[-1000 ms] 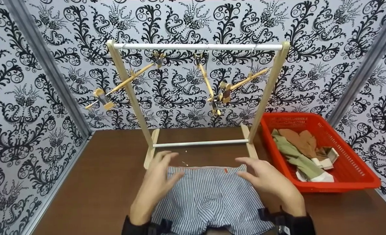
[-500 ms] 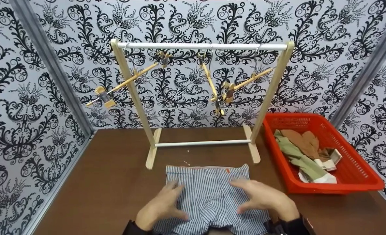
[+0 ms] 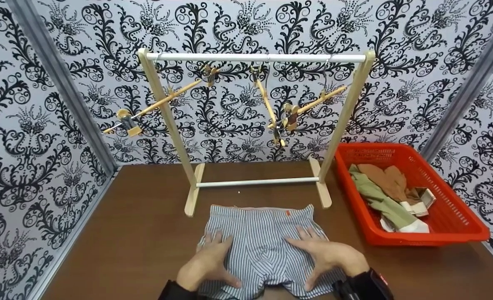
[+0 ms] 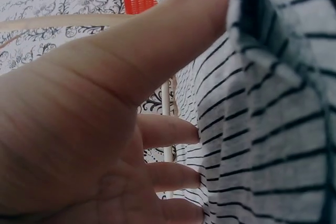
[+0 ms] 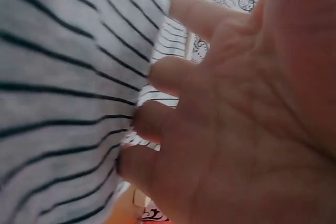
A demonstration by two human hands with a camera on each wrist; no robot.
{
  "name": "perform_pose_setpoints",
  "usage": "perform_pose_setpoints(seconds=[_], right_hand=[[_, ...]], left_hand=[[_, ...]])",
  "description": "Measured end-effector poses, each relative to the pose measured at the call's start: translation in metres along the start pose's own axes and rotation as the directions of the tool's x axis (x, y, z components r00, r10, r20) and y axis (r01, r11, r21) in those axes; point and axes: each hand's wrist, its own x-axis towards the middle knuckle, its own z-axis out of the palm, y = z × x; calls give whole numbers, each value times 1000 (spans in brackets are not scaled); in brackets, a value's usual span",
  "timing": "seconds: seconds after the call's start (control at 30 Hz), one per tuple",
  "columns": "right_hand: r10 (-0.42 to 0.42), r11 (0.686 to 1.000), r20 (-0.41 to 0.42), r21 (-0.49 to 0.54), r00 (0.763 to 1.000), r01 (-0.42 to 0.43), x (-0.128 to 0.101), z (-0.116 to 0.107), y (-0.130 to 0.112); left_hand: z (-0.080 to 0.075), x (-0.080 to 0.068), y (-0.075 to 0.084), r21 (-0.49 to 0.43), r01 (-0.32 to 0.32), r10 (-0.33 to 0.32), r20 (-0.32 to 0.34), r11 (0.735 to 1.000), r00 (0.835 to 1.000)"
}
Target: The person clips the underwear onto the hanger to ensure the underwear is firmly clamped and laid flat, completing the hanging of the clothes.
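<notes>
Striped shorts [image 3: 261, 241], white with dark lines and a small orange tab at the waistband, lie spread on the brown table. My left hand [image 3: 211, 260] rests on the left leg of the shorts, fingers spread and fingertips touching the cloth. On the right leg my right hand [image 3: 327, 256] presses its spread fingertips the same way. The left wrist view shows the left fingers [image 4: 170, 129] against the striped fabric, apart from each other. In the right wrist view the right fingers [image 5: 173, 74] touch the cloth; the thumb is mostly cut off there.
Behind the shorts stands a wooden rack [image 3: 173, 129] with a white top bar [image 3: 238, 57]. Several small clip hangers, one being the left hanger [image 3: 167, 98], dangle from it. A red basket [image 3: 450, 238] at the right holds green and brown cloth items [image 3: 379, 196]. Patterned walls enclose the table.
Both hands have come down and toward me from the waistband area onto the legs of the shorts, where they now touch the cloth. The waistband has shifted slightly away from me.
</notes>
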Motion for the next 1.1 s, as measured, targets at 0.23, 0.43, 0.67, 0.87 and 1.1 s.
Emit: perform_pose_setpoints(seconds=[0.23,0.43,0.67,0.87,1.1], right_hand=[[-38,999,-1,11,999,38,4,-3,9],[-97,995,-65,6,993,98,5,-9,11],[15,1000,-97,5,995,-14,-4,-6,-8],[116,993,-113,17,987,-115,1,-1,-12],[112,994,-105,23,988,-110,2,2,-10]], left_hand=[[1,4,-4,-7,-11,11,-21,1000,1000],[4,8,-11,-31,-44,41,-97,999,994],[1,3,-8,-13,-18,18,-37,1000,999],[-3,3,-5,13,-19,20,-30,1000,999],[3,0,-7,20,-26,27,-48,999,998]])
